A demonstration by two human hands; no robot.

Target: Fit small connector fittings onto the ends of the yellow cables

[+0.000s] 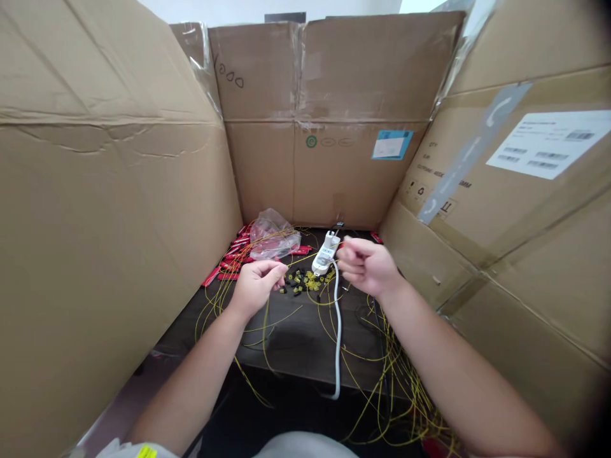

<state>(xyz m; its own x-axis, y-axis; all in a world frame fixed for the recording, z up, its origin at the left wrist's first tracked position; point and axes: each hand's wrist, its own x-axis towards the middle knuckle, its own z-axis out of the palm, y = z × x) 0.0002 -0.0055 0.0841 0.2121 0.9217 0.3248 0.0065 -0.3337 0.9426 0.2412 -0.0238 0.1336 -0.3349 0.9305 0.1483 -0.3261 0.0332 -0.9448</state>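
Note:
A thin yellow wire [309,256] stretches between my two hands above the dark table. My left hand [258,287] is closed in a pinch on its left end, thumb against the fingers. My right hand [365,264] is curled closed at the other end, just right of a white power strip [325,253]. Below and between the hands lie several small yellow and black pieces [308,280], too small to name. More yellow wires [405,375] hang in a loose tangle under my right forearm.
Cardboard walls [334,178] enclose the table [286,340] at left, back and right. Red strip-like items [231,257] and a clear plastic bag [274,234] lie at the back left. A white cable [338,337] runs from the power strip over the front edge.

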